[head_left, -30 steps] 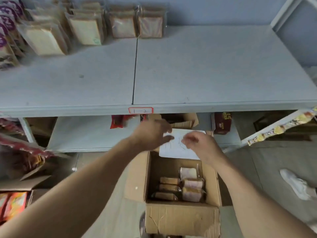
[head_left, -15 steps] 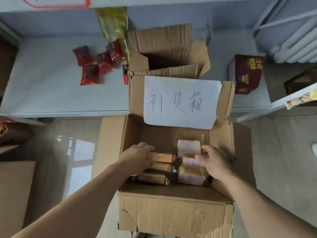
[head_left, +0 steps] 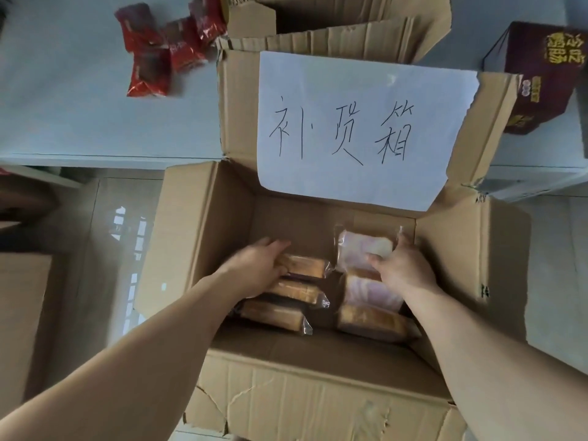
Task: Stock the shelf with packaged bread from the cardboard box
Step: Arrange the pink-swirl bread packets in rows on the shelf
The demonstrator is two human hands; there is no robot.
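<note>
Left hand point(head_left: 261, 268): down in the cardboard box point(head_left: 318, 405), fingers curled over the end of the top bread pack point(head_left: 305, 265) in the left stack.
Right hand point(head_left: 404, 272): gripping the far pack of sliced bread point(head_left: 366, 246), thumb across its front.
Bread: two stacks on the box floor, wrapped.
Paper sign point(head_left: 359, 132): handwritten, on the back flap.
Shelf point(head_left: 79, 122): red snack packets point(head_left: 159, 52), dark red carton point(head_left: 541, 81).

Red snack packets point(head_left: 159, 52) and a maroon carton point(head_left: 541, 78) lie well apart.
</note>
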